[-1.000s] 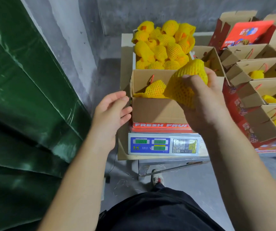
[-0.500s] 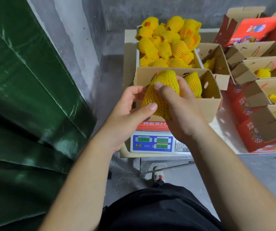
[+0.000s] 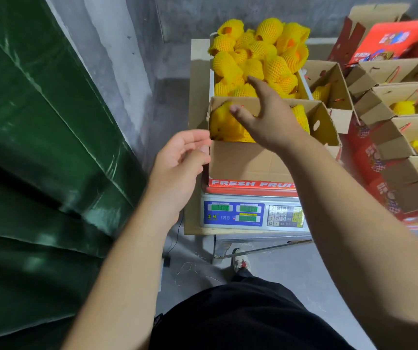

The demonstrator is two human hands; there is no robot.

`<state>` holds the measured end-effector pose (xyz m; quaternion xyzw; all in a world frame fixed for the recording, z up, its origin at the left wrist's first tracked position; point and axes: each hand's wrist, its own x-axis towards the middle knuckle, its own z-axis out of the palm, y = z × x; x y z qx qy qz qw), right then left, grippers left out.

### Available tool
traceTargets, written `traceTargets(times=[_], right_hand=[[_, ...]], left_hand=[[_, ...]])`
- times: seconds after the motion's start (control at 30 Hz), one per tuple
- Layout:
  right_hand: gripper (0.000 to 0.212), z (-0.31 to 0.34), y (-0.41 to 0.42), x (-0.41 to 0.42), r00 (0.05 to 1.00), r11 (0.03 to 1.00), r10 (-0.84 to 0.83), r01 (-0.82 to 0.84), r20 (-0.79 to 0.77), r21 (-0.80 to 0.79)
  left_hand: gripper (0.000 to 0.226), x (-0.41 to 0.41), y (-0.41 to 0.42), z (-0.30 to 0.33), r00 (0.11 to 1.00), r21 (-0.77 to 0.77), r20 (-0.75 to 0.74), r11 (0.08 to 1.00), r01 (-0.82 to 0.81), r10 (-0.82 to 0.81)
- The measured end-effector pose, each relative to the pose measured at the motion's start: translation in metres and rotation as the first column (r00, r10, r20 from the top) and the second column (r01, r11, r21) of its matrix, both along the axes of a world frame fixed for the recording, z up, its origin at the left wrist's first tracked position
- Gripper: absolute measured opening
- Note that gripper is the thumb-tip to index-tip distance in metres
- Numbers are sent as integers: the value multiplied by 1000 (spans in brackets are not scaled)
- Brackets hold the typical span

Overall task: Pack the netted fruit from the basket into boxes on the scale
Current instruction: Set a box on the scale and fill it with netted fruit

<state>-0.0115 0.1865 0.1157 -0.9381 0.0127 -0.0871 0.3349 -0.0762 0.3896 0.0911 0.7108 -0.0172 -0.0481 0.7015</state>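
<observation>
A heap of fruit in yellow foam nets [image 3: 258,56] fills the white basket [image 3: 211,79] at the back of the table. In front of it an open cardboard box [image 3: 245,162] marked "FRESH FRUIT" stands on the electronic scale [image 3: 251,213]. Netted fruit [image 3: 224,127] lies inside the box at its left and right ends. My right hand [image 3: 266,114] hovers above the box with fingers spread toward the basket, holding nothing. My left hand [image 3: 180,157] is beside the box's left edge, fingers loosely curled and empty.
Several open cardboard boxes [image 3: 405,117] with netted fruit inside stand in a row at the right, with red printed flaps [image 3: 389,39] behind. A green tarp [image 3: 38,147] covers the left side. My foot [image 3: 240,261] stands below the table's metal frame.
Both hands held one netted fruit over the box half a second ago. That fruit now lies in the box, my right hand has lifted toward the basket, and my left hand has drawn back.
</observation>
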Motion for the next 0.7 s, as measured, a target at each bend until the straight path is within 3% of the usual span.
traceTargets(times=[0.1, 0.23, 0.4, 0.7], right_hand=[[60, -5, -1, -23, 988, 986, -118, 104, 100, 134], [49, -7, 8, -56, 990, 956, 23, -62, 141, 286], [44, 4, 0, -78, 971, 924, 186, -224, 148, 310], [43, -5, -24, -99, 987, 917, 143, -161, 75, 364]], left_hand=[[27, -3, 4, -4, 1000, 38, -17, 999, -1, 2], [25, -5, 3, -8, 1000, 72, -21, 997, 13, -11], [24, -10, -10, -6, 996, 88, 20, 993, 83, -85], [23, -12, -38, -3, 987, 145, 64, 980, 136, -146]])
